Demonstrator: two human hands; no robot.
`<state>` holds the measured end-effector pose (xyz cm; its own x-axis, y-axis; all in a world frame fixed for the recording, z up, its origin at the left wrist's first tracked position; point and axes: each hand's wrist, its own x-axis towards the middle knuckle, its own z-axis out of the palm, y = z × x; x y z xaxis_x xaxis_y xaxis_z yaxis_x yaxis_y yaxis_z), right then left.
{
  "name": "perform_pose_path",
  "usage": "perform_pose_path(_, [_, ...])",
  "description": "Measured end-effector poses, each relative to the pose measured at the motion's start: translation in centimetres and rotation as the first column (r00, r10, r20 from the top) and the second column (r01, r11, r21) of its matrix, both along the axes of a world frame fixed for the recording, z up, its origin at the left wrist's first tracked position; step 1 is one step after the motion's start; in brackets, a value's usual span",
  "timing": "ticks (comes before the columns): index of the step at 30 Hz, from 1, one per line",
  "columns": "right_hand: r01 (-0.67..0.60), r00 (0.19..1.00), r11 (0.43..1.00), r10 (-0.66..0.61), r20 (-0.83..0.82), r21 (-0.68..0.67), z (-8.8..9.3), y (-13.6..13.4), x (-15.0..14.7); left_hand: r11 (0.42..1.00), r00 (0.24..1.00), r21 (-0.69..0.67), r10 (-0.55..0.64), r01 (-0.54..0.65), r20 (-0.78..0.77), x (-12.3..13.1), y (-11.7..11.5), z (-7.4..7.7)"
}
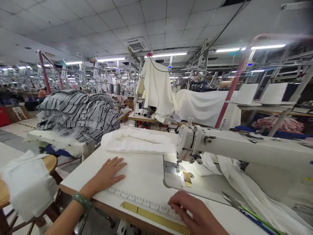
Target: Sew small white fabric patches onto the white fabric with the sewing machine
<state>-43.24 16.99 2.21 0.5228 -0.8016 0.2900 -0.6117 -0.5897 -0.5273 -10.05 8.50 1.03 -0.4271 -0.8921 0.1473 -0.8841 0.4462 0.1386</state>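
Observation:
My left hand lies flat on the white table top, fingers spread and nothing under them that I can see. A green bangle circles that wrist. Over the front edge, beside the printed measuring scale, my right hand has its fingers curled in, with nothing visible between them. Behind the left hand a long white fabric piece lies folded in a loop and reaches towards the sewing machine. The machine's lamp lights its needle plate.
Scissors and a green-and-blue tool lie right of my right hand, near a white fabric strip. Striped fabric is heaped at the left. White cloth covers a stool. White sheeting hangs behind.

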Motion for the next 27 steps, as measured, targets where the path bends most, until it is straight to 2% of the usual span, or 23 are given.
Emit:
perform_pose_path(3, [0.095,0.995,0.989,-0.094,0.009,-0.114,-1.3,0.2,-1.0,0.974,0.996,-0.22,-0.069,0.053,-0.063,0.4,-0.6,-0.7])
perform_pose_path(6, [0.168,0.984,0.965,-0.152,0.092,-0.2,-2.7,1.5,-1.2,0.901,0.98,-0.42,-0.17,0.113,-0.102,0.8,-0.8,-0.3])
perform_pose_path(9, [0.241,0.967,0.944,-0.213,0.142,-0.224,-3.0,2.3,-0.7,0.84,0.964,-0.531,-0.219,0.109,-0.149,0.5,1.2,-0.5])
perform_pose_path(11, [0.292,0.951,0.938,-0.264,0.158,-0.189,-2.8,2.4,-0.5,0.797,0.946,-0.6,-0.242,0.068,-0.215,-0.1,4.2,-2.4])
perform_pose_path(12, [0.31,0.945,0.935,-0.284,0.16,-0.172,-2.7,2.3,-0.5,0.781,0.934,-0.622,-0.255,0.047,-0.25,-0.5,6.2,-4.1])
perform_pose_path(14, [0.332,0.938,0.933,-0.312,0.152,-0.14,-2.7,2.2,-0.5,0.791,0.917,-0.612,-0.255,0.015,-0.307,-1.2,10.2,-8.5])
perform_pose_path(15, [0.338,0.936,0.932,-0.32,0.145,-0.128,-2.7,2.1,-0.5,0.838,0.923,-0.545,-0.195,-0.02,-0.333,-1.4,12.1,-10.9])
perform_pose_path(16, [0.342,0.935,0.932,-0.325,0.139,-0.119,-2.8,2.2,-0.5,0.912,0.944,-0.399,-0.045,-0.094,-0.326,-1.7,13.6,-13.2])
perform_pose_path(17, [0.345,0.935,0.932,-0.33,0.134,-0.113,-2.8,2.2,-0.5,0.958,0.956,-0.228,0.106,-0.172,-0.275,-1.8,14.6,-15.3])
perform_pose_path(18, [0.348,0.933,0.931,-0.334,0.132,-0.11,-2.8,2.3,-0.4,0.968,0.954,-0.065,0.223,-0.24,-0.2,-2.0,15.3,-17.1])
perform_pose_path(19, [0.353,0.932,0.929,-0.338,0.132,-0.109,-2.8,2.4,-0.4,0.957,0.949,0.067,0.289,-0.282,-0.127,-2.1,15.6,-18.3])
perform_pose_path(20, [0.357,0.93,0.928,-0.342,0.134,-0.109,-2.8,2.5,-0.3,0.946,0.95,0.156,0.301,-0.285,-0.084,-2.2,15.6,-19.1])
perform_pose_path(21, [0.361,0.928,0.926,-0.346,0.136,-0.109,-2.8,2.6,-0.2,0.944,0.957,0.207,0.279,-0.258,-0.075,-2.2,15.5,-19.4])
perform_pose_path(23, [0.366,0.926,0.924,-0.351,0.139,-0.107,-2.6,2.8,-0.1,0.958,0.971,0.228,0.205,-0.173,-0.122,-2.3,15.4,-18.9])
perform_pose_path(25, [0.362,0.927,0.927,-0.347,0.14,-0.096,-2.5,2.9,0.0,0.942,0.974,0.326,-0.001,0.076,-0.225,-2.6,15.9,-17.4])
perform_pose_path(26, [0.357,0.929,0.93,-0.343,0.141,-0.089,-2.5,2.9,0.0,0.889,0.947,0.39,-0.127,0.241,-0.295,-2.9,16.5,-16.5])
perform_pose_path(27, [0.352,0.93,0.932,-0.339,0.142,-0.083,-2.5,2.9,0.0,0.804,0.898,0.444,-0.239,0.396,-0.369,-3.2,17.1,-15.6])
